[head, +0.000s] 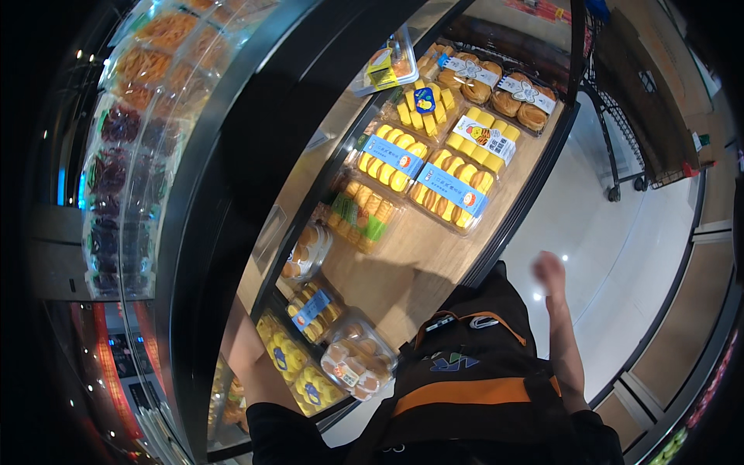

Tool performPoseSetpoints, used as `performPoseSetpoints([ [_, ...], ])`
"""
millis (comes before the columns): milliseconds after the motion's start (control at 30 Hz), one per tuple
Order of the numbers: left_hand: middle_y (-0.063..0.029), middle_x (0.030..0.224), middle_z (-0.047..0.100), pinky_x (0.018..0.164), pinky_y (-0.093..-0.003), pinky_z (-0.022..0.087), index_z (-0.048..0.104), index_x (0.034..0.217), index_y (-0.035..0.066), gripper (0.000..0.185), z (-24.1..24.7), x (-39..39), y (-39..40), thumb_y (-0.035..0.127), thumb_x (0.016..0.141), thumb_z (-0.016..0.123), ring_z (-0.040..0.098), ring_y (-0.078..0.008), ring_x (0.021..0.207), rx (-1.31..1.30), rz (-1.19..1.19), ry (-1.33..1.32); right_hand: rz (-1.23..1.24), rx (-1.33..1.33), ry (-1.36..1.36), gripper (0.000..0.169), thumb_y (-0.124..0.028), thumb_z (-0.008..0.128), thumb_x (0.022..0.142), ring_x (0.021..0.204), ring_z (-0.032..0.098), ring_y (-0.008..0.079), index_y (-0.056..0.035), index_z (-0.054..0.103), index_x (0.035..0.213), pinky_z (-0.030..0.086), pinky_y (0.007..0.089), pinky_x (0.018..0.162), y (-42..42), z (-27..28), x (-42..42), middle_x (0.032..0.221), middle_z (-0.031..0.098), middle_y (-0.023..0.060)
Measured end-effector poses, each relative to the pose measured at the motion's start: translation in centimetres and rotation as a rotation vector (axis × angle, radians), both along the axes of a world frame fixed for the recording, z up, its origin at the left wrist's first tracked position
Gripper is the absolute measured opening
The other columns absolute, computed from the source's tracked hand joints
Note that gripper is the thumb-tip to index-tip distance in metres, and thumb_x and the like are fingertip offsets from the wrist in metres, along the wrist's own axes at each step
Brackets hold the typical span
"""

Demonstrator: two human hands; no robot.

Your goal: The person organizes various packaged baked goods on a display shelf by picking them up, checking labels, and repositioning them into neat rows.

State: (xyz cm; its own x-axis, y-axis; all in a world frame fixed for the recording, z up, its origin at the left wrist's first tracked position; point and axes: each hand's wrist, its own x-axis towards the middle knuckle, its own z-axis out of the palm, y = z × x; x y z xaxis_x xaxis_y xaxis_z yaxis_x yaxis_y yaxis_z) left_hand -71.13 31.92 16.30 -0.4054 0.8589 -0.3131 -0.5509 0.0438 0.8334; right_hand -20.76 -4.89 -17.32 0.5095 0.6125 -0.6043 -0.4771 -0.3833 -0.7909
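Note:
My left forearm reaches toward the black-framed display case, and its hand is hidden behind the dark frame. My right hand (548,273) hangs blurred over the pale floor at my side; its fingers cannot be made out. Nearest the left forearm are clear packs of yellow pastries (281,349), a blue-labelled cake pack (314,313) and a clear tub of round buns (359,361). Higher on the wooden shelf (372,285) lie a green-labelled pastry pack (361,215), blue-labelled packs of yellow cakes (453,190), a cake roll pack (483,138) and brown pastry packs (524,102).
A black shelf edge (523,203) runs along my front. To the upper right, a wire shopping cart (616,128) stands on the floor beside brown cardboard (651,87). Left of the black frame (232,192), bagged foods (142,64) show behind clear panels. Another case borders the right.

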Motion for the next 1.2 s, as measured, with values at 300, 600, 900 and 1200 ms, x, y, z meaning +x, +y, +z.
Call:
performPoseSetpoints([
  [300, -0.0089, 0.127, 0.046, 0.094, -0.0416, 0.04, 0.048, 0.12, 0.01, 0.045, -2.3, 2.9, -17.5, 0.038, 0.085, 0.043, 0.045, -0.0261, 0.115, 0.017, -0.187, 0.15, 0.495, 0.41, 0.195, 0.042, -0.031, 0.048, 0.093, 0.1, 0.057, 0.0179, -0.0077, 0.043, 0.127, 0.046, 0.0297, 0.082, 9.8, 13.5, -9.3, 0.111, 0.058, 0.0118],
  [600, -0.0116, 0.133, 0.039, 0.101, -0.0318, 0.032, 0.018, 0.141, 0.007, 0.088, -11.9, 10.5, -30.7, 0.013, 0.065, 0.063, 0.04, -0.0234, 0.121, -0.02, -0.551, 0.216, 0.749, 0.542, 0.322, 0.092, -0.057, 0.06, 0.076, 0.134, 0.016, 0.0259, -0.0072, 0.018, 0.141, 0.018, 0.035, 0.107, 5.8, 14.1, -13.6, 0.144, 0.02, 0.0133],
  [900, -0.0111, 0.13, 0.038, 0.099, -0.0337, 0.034, 0.025, 0.138, 0.01, 0.085, -27.5, 8.2, -33.7, 0.03, 0.068, 0.069, 0.039, -0.0244, 0.12, -0.253, -0.637, 0.181, 1.024, -0.066, 0.246, 0.092, -0.051, 0.065, 0.075, 0.119, 0.038, 0.0237, -0.0165, 0.013, 0.143, 0.041, 0.0371, 0.082, 2.9, 5.2, -14.0, 0.135, 0.034, 0.0126],
  [1200, -0.0007, 0.107, 0.053, 0.073, -0.0267, 0.039, 0.028, 0.139, 0.022, 0.068, -37.9, 6.0, -34.2, 0.048, 0.083, 0.057, 0.047, -0.0087, 0.087, -0.476, -0.563, -0.037, 0.858, -0.165, 0.378, 0.08, -0.04, 0.067, 0.077, 0.113, 0.048, 0.0286, -0.0135, 0.022, 0.138, 0.052, 0.0423, 0.075, 1.8, 2.2, -16.2, 0.13, 0.04, 0.0155],
])
